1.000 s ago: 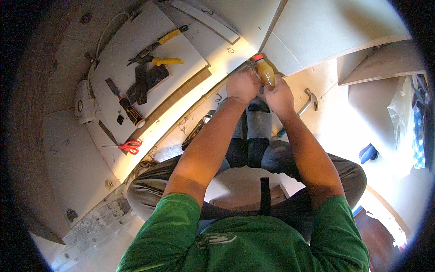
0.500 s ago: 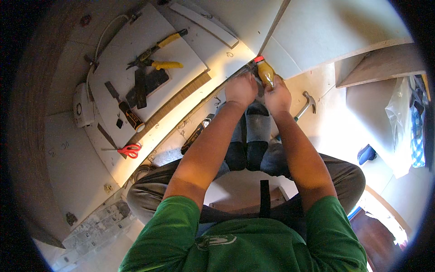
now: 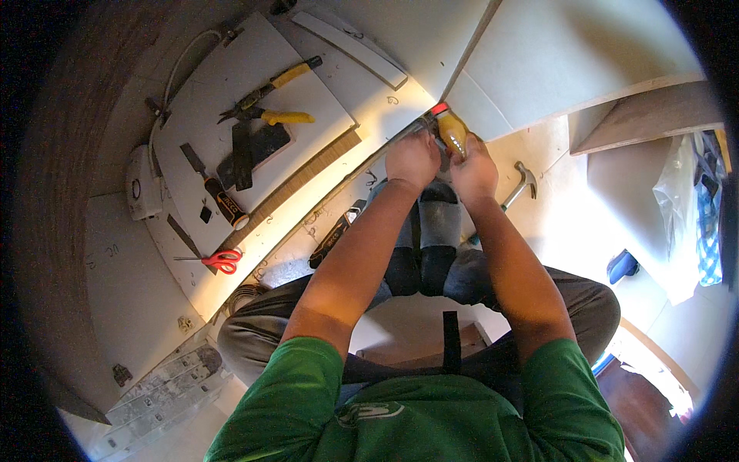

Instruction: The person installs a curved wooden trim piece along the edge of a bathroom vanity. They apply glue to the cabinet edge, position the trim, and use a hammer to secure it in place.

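My right hand (image 3: 474,171) is closed around a small yellow bottle (image 3: 452,135) with a red cap. The bottle is tilted, its cap end pointing away from me toward the corner where the pale panels meet. Right beside it, my left hand (image 3: 413,160) has its fingers curled closed near the long edge of a white board (image 3: 419,98). A greyish thing shows just past those fingers, too hidden to name. Both hands are held out over my feet in grey and black socks (image 3: 439,219).
At left, a white panel (image 3: 308,96) bears yellow-handled pliers (image 3: 286,118), a chisel (image 3: 223,202) and red scissors (image 3: 223,262). A hammer (image 3: 526,179) lies on the floor right of my hand. A wooden-edged panel (image 3: 647,127) and plastic bags (image 3: 677,185) are at far right.
The whole view has shifted down slightly. My hands and the bottle keep nearly the same place against the boards, with the grips unchanged.
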`<state>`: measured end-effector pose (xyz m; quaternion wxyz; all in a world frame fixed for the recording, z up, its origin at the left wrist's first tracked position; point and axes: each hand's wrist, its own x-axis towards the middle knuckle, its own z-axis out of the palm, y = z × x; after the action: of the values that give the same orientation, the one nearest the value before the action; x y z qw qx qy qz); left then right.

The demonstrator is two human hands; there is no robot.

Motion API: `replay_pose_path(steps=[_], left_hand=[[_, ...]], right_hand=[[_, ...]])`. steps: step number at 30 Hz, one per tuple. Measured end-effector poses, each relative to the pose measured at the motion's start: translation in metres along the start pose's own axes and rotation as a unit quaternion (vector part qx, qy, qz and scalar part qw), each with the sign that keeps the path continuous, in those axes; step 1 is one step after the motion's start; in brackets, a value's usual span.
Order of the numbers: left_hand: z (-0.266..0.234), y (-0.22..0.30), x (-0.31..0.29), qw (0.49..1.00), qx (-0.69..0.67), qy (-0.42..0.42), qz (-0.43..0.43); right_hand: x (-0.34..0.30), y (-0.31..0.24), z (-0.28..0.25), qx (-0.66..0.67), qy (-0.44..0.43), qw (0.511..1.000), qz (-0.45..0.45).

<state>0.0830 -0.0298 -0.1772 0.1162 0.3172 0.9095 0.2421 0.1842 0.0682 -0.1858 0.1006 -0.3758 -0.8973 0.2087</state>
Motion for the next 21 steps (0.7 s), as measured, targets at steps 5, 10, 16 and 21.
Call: replay_pose_path(steps=[5,10,16,21], left_hand=[[0.003,-0.002,-0.001,1.000,-0.006,0.011,0.005],[0.003,-0.003,0.000,1.000,0.009,0.004,0.011],[0.002,0.000,0.001,1.000,0.016,-0.007,0.004],[0.003,-0.001,0.001,1.000,0.002,-0.001,0.005]], right_hand=[[-0.001,-0.003,-0.010,-0.016,-0.021,0.999,-0.026],[-0.002,-0.012,-0.029,-0.018,-0.052,0.998,-0.035],[-0.002,-0.030,-0.048,-0.035,-0.107,0.993,0.018],[-0.001,-0.034,-0.049,-0.023,-0.083,0.996,0.007]])
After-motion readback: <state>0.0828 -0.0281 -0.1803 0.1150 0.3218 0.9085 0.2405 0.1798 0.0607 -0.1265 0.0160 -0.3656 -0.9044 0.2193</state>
